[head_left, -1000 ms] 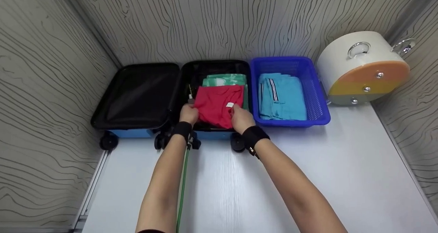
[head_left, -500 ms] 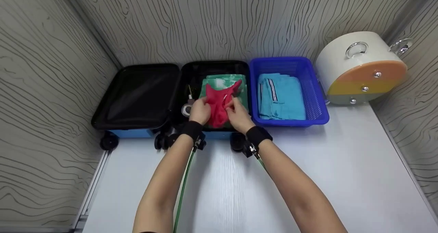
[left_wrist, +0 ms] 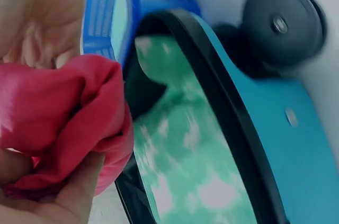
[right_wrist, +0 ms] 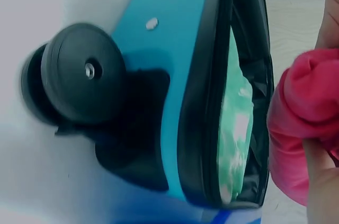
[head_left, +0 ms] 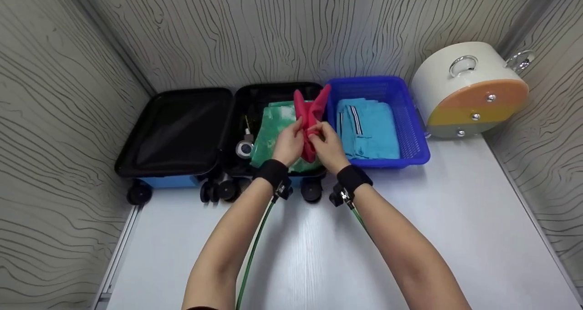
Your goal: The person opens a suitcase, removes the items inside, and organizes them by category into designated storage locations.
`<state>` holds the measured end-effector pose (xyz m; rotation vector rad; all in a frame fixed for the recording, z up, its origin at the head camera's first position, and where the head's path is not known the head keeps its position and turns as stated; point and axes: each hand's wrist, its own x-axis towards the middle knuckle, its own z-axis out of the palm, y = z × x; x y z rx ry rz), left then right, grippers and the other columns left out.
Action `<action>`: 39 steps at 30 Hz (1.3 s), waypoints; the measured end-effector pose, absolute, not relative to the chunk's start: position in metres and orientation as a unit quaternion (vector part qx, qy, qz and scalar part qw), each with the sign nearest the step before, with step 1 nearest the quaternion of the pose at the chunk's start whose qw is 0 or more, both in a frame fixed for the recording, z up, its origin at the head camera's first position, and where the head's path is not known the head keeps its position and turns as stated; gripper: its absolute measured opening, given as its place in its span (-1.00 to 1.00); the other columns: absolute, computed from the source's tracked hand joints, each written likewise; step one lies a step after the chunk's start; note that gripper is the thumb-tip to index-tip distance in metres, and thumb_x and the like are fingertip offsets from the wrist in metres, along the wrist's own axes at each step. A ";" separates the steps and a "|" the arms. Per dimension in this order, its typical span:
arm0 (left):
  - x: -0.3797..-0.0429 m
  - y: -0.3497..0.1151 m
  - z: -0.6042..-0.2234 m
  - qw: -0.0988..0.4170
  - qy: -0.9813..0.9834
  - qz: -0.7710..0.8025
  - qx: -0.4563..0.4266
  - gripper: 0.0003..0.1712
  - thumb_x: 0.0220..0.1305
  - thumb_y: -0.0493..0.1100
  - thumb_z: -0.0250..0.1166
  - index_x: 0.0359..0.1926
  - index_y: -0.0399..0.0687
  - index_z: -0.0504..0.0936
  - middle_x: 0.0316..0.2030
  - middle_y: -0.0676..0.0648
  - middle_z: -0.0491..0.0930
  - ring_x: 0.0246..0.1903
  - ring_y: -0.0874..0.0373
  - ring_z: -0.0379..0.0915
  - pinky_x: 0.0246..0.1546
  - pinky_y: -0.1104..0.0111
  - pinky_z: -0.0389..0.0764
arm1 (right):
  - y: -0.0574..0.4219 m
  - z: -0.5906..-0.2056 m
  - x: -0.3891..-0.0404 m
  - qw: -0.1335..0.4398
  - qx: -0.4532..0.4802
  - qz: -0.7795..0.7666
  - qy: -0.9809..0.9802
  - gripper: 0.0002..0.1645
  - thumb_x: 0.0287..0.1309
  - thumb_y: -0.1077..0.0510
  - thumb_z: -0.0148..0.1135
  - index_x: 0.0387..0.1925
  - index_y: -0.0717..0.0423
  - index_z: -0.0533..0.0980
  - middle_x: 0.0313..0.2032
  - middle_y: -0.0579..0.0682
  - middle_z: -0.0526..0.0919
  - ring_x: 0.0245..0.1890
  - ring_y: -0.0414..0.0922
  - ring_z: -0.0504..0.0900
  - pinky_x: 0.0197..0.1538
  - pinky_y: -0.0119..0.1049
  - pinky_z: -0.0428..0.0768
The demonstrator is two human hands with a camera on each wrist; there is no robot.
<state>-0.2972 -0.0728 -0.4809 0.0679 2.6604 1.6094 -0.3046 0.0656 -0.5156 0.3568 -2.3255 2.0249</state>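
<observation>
Above the right half of an open blue suitcase with a black rim (head_left: 259,87), both hands hold a bunched red garment (head_left: 310,112). My left hand (head_left: 288,144) grips its left side, with the thumb pressed into the cloth in the left wrist view. My right hand (head_left: 331,149) pinches the opposite side, and two ends of the cloth stick up beyond the fingers. Under it, a green and white patterned folded cloth (head_left: 273,125) lies in the suitcase. To the cloth's left are a small round white-faced object (head_left: 244,149) and a white-tipped item (head_left: 247,134).
The suitcase's other half (head_left: 177,132) lies to the left, black inside. A blue plastic basket (head_left: 416,146) holding folded turquoise clothes (head_left: 375,128) stands at the right. Beyond it sits a white drum-shaped case (head_left: 455,68) with a coloured front. Suitcase wheels (head_left: 312,190) face the front.
The red garment, spread flat a second ago, is gathered into a narrow bunch and lifted. Both hands have drawn together, the left moving right. More of the green cloth and the round object shows.
</observation>
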 end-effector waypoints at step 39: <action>-0.333 0.052 -0.515 0.163 0.774 0.598 0.127 -0.18 0.47 -0.46 -0.14 0.64 0.00 -0.13 0.61 -0.13 -0.13 0.58 0.06 -0.27 0.50 0.32 -0.01 | 0.183 -0.539 -0.333 0.053 0.053 0.461 -0.884 -0.31 0.39 0.50 -0.16 0.52 0.27 0.19 0.54 0.22 0.12 0.53 0.18 0.10 0.49 -0.01 0.16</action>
